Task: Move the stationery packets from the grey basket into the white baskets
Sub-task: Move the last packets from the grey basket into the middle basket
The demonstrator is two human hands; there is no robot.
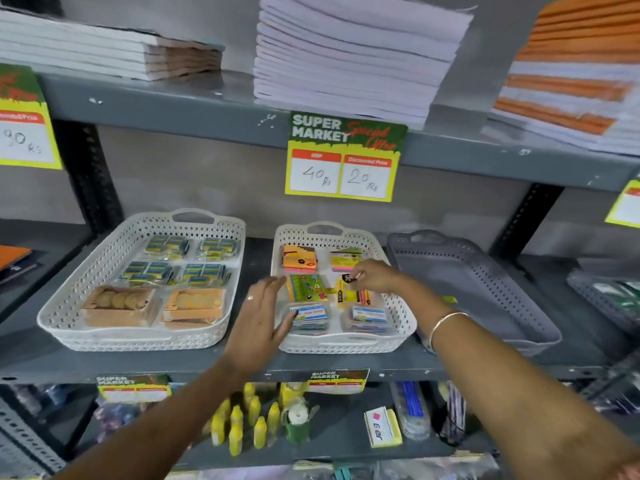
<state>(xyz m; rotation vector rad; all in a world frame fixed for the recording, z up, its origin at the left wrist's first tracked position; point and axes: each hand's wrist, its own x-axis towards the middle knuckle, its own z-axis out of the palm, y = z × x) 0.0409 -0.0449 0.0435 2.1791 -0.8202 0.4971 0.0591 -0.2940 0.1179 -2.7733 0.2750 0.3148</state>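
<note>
Right hand (372, 276) pinches a yellow packet (351, 292) inside the white basket (346, 344), left of the bare grey basket (485, 289); left hand (258, 317) hovers released. Best set it flat, square with its neighbours.

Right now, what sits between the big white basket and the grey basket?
In the head view, a smaller white basket of packets sits between the big white basket and the grey basket.

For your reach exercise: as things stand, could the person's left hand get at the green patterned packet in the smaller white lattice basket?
Probably yes. The left hand hovers open at the smaller white lattice basket's left rim, right beside the green patterned packet, with nothing lying over it.
</note>
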